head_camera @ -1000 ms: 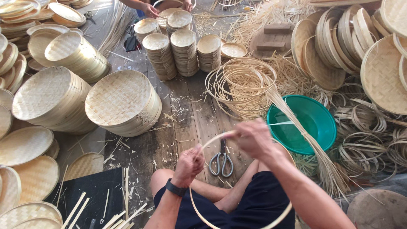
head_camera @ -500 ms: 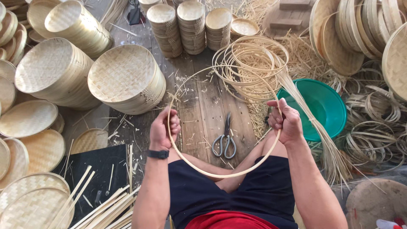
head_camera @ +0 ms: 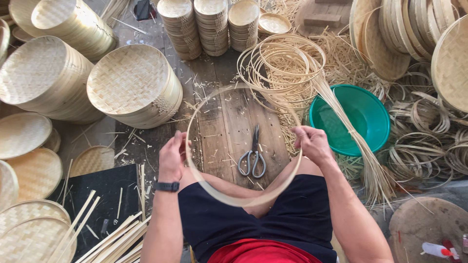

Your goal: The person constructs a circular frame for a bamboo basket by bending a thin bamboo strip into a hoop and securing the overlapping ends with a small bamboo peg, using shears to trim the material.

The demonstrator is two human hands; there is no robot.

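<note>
Bamboo hoop [head_camera: 243,199] hangs flat above your lap, spanning both hands. Left hand [head_camera: 171,158] pinches its left rim, right hand [head_camera: 312,144] pinches the right rim; both grips closed on the strip. Scissors [head_camera: 252,158] lie on the floor planks, inside the ring, nearer your right hand.

We cannot see our left fingers [head_camera: 181,146] where they curl around the hoop [head_camera: 242,146], and our knees hide the scissors' [head_camera: 253,155] handle ends. The trays [head_camera: 29,229] at the left and the lids [head_camera: 451,63] at the top right run off the edge. The small bottle [head_camera: 436,250] at the bottom right corner is too blurred to identify.
</note>
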